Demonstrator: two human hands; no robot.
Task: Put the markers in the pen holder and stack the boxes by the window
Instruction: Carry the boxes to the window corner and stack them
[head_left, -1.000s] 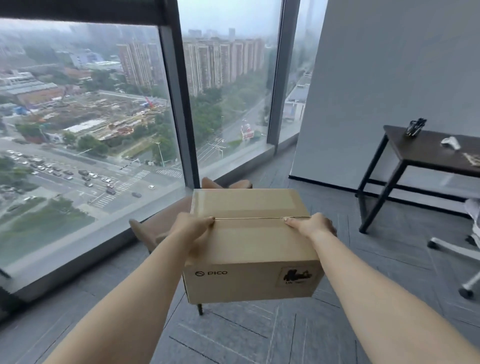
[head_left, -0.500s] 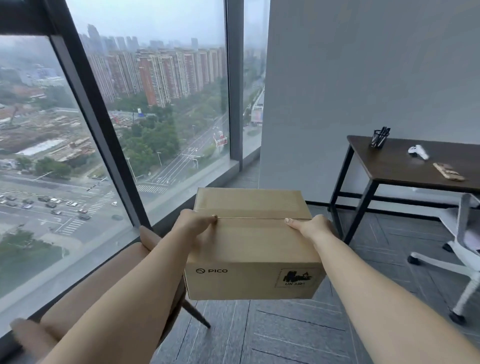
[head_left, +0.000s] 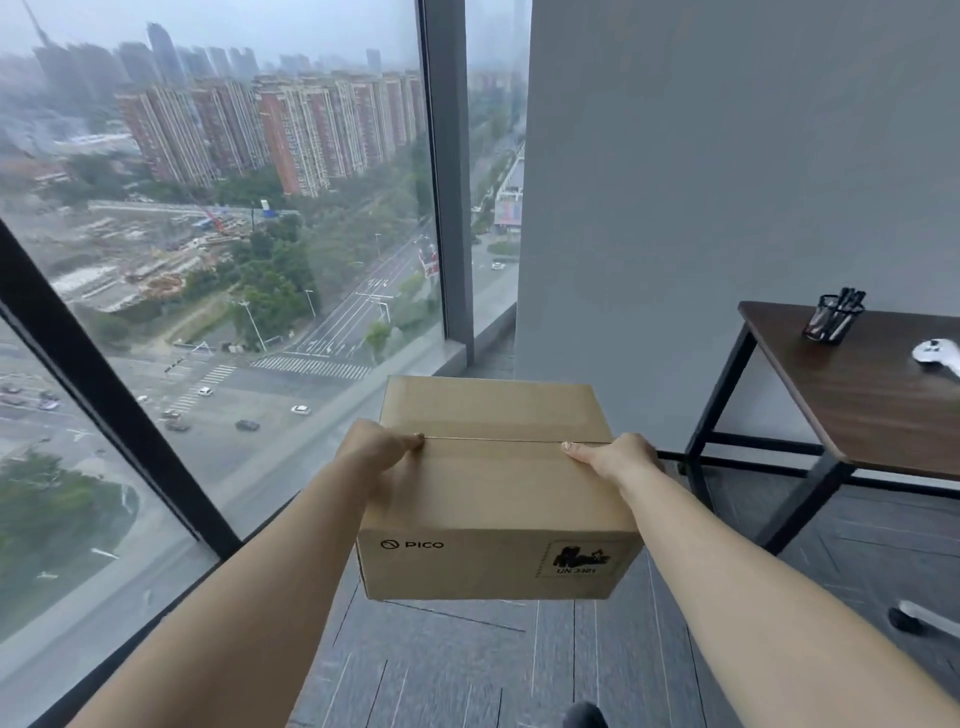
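A brown cardboard box (head_left: 496, 499) printed with "PICO" hangs in the air in front of me, above the grey floor. My left hand (head_left: 371, 449) grips its left side with the thumb on the top seam. My right hand (head_left: 618, 460) grips its right side the same way. A black mesh pen holder (head_left: 832, 323) with several dark markers (head_left: 848, 300) upright in it stands on the dark wooden table (head_left: 872, 410) at the right. No other box is in view.
A floor-to-ceiling window (head_left: 218, 260) with dark frames fills the left. A grey wall (head_left: 701, 182) stands straight ahead. A white controller (head_left: 937, 356) lies on the table. A chair's caster (head_left: 906, 618) shows at the lower right. Grey floor planks (head_left: 467, 670) lie below the box.
The view has swung to the right along the window; the tan armchair has left the frame, the wall and table are closer. Both hands keep the same hold on the box.
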